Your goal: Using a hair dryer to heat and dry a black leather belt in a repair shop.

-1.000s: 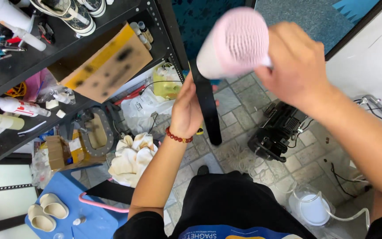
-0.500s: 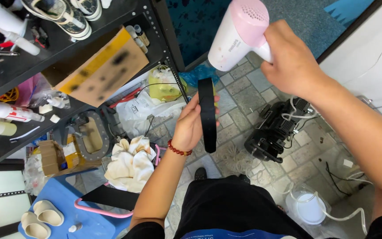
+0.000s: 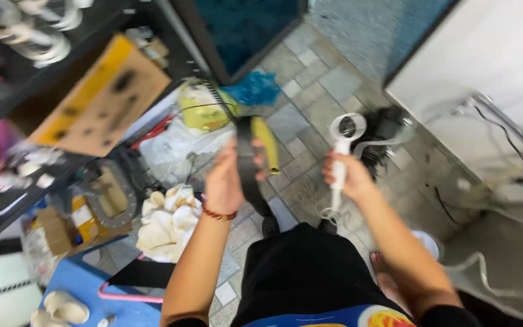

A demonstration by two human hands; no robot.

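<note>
My left hand (image 3: 227,177), with a red bead bracelet on its wrist, grips a flat black and yellow insole (image 3: 253,158) held upright in front of me. My right hand (image 3: 347,175) is closed around the handle of a white and pink hair dryer (image 3: 342,145), held lower and to the right of the insole, its round end turned towards the camera. The two things are apart. The whole view is blurred by motion.
A black metal shelf (image 3: 62,79) with shoes, bottles and a cardboard box stands at the left. Bags and cloths (image 3: 167,218) lie on the tiled floor (image 3: 316,91). A black machine (image 3: 388,130) sits beside a white cabinet (image 3: 491,66). A blue stool (image 3: 83,287) is at the lower left.
My right hand has brought the hair dryer down from high in the view to chest level at the right. The insole stays in my left hand, and my head has turned.
</note>
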